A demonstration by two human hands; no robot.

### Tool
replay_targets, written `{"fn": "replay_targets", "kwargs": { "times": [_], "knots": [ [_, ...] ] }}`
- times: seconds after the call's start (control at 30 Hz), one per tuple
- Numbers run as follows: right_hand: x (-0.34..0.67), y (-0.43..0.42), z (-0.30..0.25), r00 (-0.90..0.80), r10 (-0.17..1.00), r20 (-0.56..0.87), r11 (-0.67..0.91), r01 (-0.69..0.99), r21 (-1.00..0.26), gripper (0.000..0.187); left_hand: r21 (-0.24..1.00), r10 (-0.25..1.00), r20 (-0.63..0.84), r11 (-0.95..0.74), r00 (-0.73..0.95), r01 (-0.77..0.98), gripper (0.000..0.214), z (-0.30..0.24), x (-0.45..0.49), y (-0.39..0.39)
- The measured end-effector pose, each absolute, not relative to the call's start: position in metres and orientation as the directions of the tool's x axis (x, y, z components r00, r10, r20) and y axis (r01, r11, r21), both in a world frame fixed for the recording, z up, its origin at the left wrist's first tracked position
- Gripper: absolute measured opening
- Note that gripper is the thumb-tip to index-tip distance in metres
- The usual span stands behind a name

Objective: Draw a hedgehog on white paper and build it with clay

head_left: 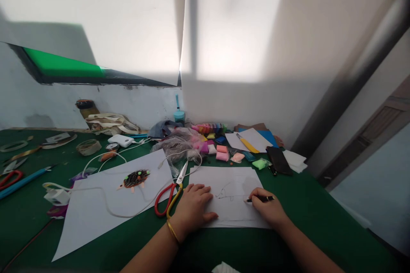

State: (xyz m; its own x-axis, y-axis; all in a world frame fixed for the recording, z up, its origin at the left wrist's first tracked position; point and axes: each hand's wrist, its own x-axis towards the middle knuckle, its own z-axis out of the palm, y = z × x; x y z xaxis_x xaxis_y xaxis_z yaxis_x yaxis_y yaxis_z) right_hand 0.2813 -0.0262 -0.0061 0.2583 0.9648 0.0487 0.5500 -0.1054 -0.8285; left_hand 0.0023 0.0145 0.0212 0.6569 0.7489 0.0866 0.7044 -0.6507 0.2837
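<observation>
My right hand (pixel 267 205) pinches a black pen (pixel 265 199), its tip at the paper near the right side. Under it lies a small stack of white paper (pixel 237 213), and the top sheet carries a thin line drawing (pixel 225 195), partly finished in outline with a pointed left end. Flat on the left edge of this stack rests my left hand (pixel 195 204), fingers stretched out and thumb apart, a yellow bangle at its wrist. Just left of that hand are scissors (pixel 165 200) with red and yellow handles, blades pointing away, partly covered by a white cable.
A large white sheet (pixel 92 226) bearing a hedgehog figure (pixel 136 178) lies left, crossed by a white cable (pixel 109 209). Colourful clay packs (pixel 222 153), a yellow cutter (pixel 247 143) and a dark phone-like object (pixel 279 161) sit behind the paper. Red-handled scissors (pixel 11 179) lie far left.
</observation>
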Motion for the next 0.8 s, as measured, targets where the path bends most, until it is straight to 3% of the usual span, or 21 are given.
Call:
{"fn": "replay_targets", "kwargs": {
  "times": [0.8],
  "knots": [
    [0.2819,-0.0268,-0.0040,0.277,0.959,0.066,-0.099,0.541,-0.835,0.018,0.278,0.752,0.089,-0.648,0.653,0.709,0.053,0.0188,0.0019,0.0152]
  ]
}}
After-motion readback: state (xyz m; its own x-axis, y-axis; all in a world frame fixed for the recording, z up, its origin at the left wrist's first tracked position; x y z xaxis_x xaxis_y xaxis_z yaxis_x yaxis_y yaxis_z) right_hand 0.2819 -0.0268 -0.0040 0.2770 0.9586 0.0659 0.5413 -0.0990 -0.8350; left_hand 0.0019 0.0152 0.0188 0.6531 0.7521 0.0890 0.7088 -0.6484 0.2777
